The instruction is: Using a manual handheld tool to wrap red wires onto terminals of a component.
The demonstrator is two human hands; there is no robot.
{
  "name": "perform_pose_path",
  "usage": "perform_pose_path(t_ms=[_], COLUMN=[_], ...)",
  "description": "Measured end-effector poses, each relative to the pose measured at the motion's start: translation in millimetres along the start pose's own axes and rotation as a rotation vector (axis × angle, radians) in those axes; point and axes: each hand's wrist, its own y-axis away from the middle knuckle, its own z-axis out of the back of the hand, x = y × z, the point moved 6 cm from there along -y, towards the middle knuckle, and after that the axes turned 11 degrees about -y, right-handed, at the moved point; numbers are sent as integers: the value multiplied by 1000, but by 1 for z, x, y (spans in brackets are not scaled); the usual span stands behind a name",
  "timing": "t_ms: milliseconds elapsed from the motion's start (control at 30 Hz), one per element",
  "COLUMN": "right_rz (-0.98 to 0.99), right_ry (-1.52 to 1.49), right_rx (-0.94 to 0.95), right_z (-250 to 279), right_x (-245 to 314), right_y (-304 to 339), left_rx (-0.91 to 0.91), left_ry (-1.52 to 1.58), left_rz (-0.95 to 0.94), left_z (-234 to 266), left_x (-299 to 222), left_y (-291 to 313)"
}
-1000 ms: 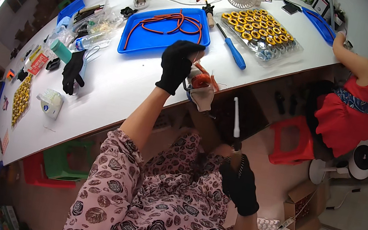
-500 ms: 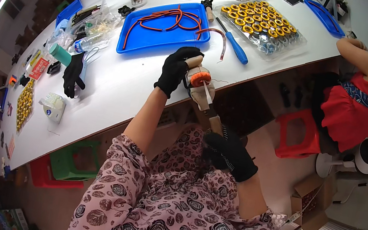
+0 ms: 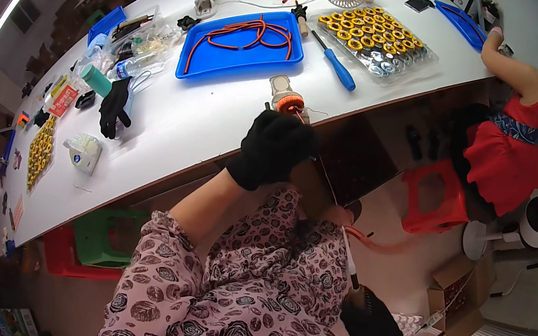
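My left hand (image 3: 270, 150), in a black glove, is closed just below a small ring-shaped coil wound with orange wire (image 3: 290, 104). The coil sits in a pale holder (image 3: 282, 86) at the table's front edge. What the left fingers grip is hidden. Lower right, beside my lap, my black-gloved right hand (image 3: 371, 321) is shut on a hand tool with a wooden handle and a slim white shaft (image 3: 349, 253). Close to the shaft's tip, a reddish-orange wire (image 3: 365, 240) trails right, smeared by motion. A thin line runs down from the left hand toward it.
Behind the coil lies a blue tray (image 3: 243, 48) of red-brown wires. A blue-handled screwdriver (image 3: 339, 69) and a pack of yellow rings (image 3: 373, 32) are to its right. A loose black glove (image 3: 114, 108) lies left. A person in red (image 3: 523, 155) works at right, by a red stool (image 3: 435, 197).
My right hand has drawn the tool out of the coil, down and right. My left hand has moved from beside the holder to below it. The wire over the tray's right edge is gone from there.
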Motion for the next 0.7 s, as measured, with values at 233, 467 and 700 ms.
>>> perform_pose_path(t_ms=[233,467,700], right_rz=[1019,513,267], right_ry=[1104,706,224], right_rx=[-587,85,255], right_z=[-94,-108,-170], right_x=[81,88,112], right_y=[-5,-72,-119], left_rx=[-140,-143,-104], left_ry=[-72,683,980], left_rz=[204,825,981], left_z=[-25,-103,-121], left_x=[87,128,124], left_y=[-42,11,35])
